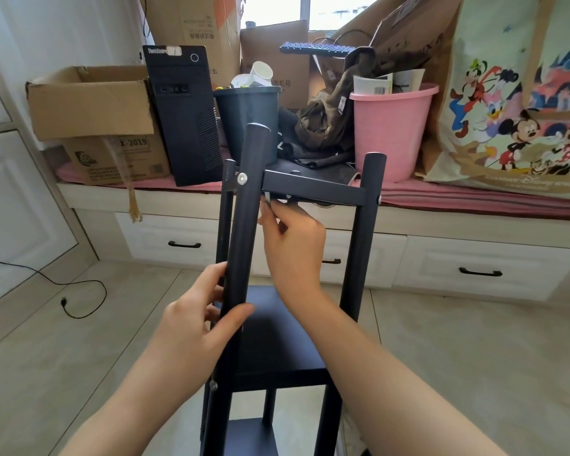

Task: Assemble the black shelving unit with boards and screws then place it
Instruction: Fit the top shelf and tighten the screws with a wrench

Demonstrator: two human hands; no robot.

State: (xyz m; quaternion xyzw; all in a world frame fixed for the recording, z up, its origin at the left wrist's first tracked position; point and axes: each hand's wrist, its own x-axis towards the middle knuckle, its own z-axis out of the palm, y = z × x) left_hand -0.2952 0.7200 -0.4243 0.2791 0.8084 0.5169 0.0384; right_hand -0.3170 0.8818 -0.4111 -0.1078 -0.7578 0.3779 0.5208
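The black shelf frame stands up tall in the middle. The left hand wraps a long pole. The right hand pinches a small metal key at 11 o'clock from it, right beside a screw under the top board.

The shelving unit stands in front of the window bench, on which a cardboard box sits far left, a computer tower to its right, then a bin, and a bucket further right.
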